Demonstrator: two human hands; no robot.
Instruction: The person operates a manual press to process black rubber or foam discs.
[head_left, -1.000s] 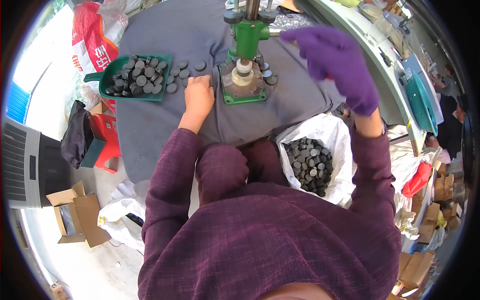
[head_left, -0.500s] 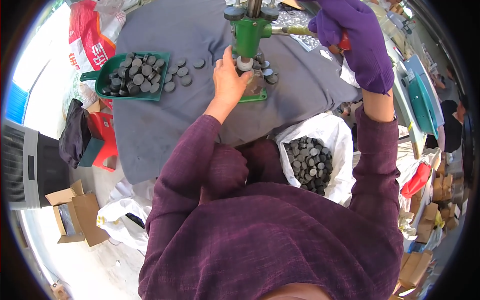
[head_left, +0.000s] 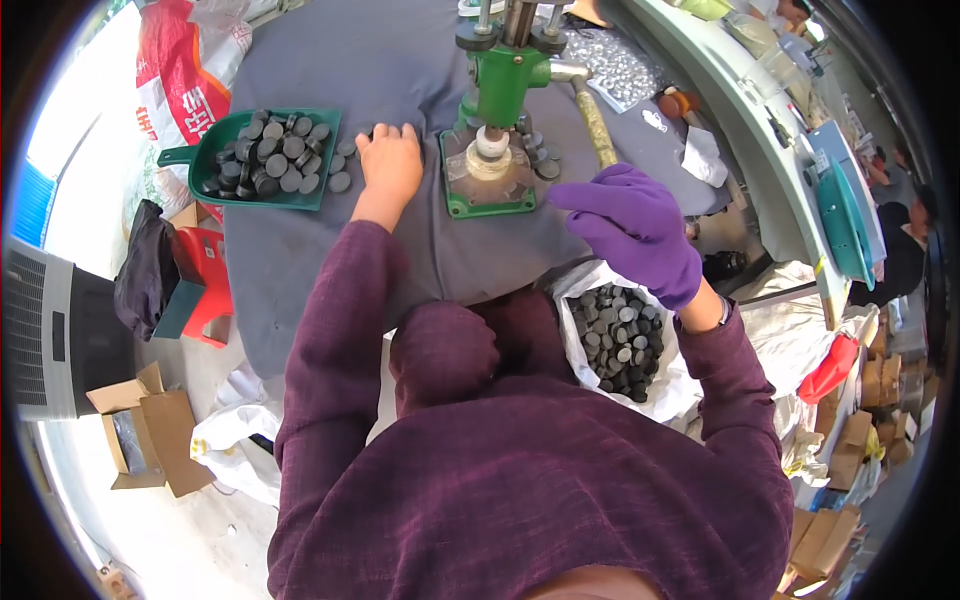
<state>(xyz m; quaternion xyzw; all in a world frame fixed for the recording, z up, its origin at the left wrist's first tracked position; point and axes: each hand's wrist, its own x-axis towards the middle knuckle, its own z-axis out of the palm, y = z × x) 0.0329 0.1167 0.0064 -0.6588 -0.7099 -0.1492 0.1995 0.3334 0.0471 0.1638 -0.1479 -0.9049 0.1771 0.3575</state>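
— On the cloth-covered desk (head_left: 330,60), where are the loose dark discs (head_left: 340,182)?
— They lie just right of the green scoop (head_left: 320,195). The bare left hand (head_left: 390,172) is over this place, so some can be hidden. Its fingers are a little bent and spread; whether they have a disc, I cannot tell.
— Why do these discs lie apart?
— Probably so that the fingers can take them singly, while the scoop keeps the heap (head_left: 290,150) together.
— And the press (head_left: 500,85)?
— Low in it is a white rounded piece (head_left: 492,142), which no hand touches. The lever (head_left: 594,122) slopes down to the gloved right hand (head_left: 635,230). Those fingers are bent close together, but the palm is hidden, so I cannot tell if they grip it. Lower than the desk, a white sack (head_left: 678,382) stands open with similar discs (head_left: 622,338), perhaps for easy reach.
— What differs from half a second ago?
— In that frame the left hand is at the white piece and the right hand is high. Now the left is beside the scoop, and right hand and lever are lower.
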